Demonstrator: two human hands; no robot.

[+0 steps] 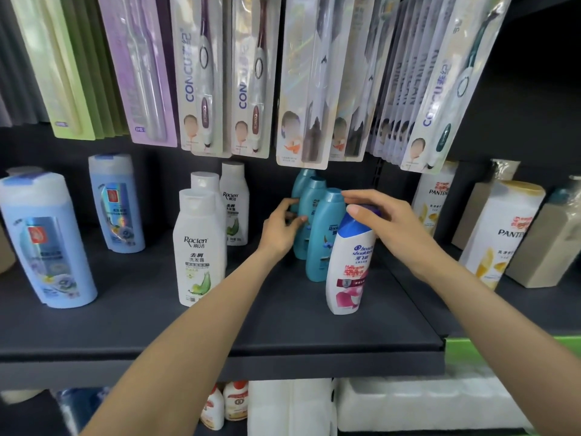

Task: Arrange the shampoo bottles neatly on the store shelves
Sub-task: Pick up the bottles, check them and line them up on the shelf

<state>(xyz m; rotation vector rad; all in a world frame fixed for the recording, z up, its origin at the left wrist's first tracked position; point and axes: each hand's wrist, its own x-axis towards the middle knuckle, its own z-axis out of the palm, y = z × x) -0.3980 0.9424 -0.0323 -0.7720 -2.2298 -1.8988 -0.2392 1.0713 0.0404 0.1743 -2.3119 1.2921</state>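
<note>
Shampoo bottles stand in loose groups along the dark shelf [125,335] in front of me. My right hand [385,220] rests over the blue cap of the white Head & Shoulders bottle [349,262], thumb on the cap's near side and fingers spread and reaching over toward the teal bottles behind; the bottle stands upright near the middle of the shelf, touching the front teal bottle [325,237]. My left hand [283,228] is at the middle teal bottle [311,212], thumb and fingers curled round its left side. A third teal bottle [300,184] stands behind these two, so the three form a row running back toward the shelf wall.

To the left, three white Raclen bottles [198,247] stand together, one in front and two behind. Further left are two light blue bottles [47,240], well apart from each other. On the right stand Pantene bottles [500,234], white with gold caps, next to beige boxes [544,243]. Packaged toothbrushes [251,73] hang above the shelf, their lower ends covering the top of the rear teal bottle. Below the shelf I see small white bottles [226,404] with orange caps.
</note>
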